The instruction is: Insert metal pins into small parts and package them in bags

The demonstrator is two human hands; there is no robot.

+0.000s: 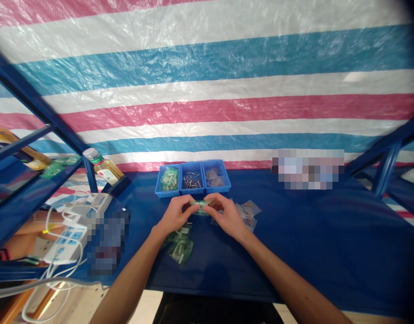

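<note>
Between my two hands is a small green-tinted plastic bag (202, 208), its contents too small to make out. My left hand (178, 213) pinches its left end, and my right hand (225, 213) pinches the right end. Just beyond my fingers stand three joined blue bins: the left bin holds green packets (169, 179), the middle one loose metal pins or screws (192, 181), the right one clear packets (214, 177). Several green bags with pale parts inside (180, 247) lie below my left hand. Clear bags with brownish pieces (249, 211) lie beside my right hand.
A blue table (311, 243) spreads under everything, with a striped plastic sheet (227, 108) behind. At left are a power strip (66, 245) with white cables, a bottle (103, 166), and blue frame posts. Two blurred-out patches lie on the table, left and far right.
</note>
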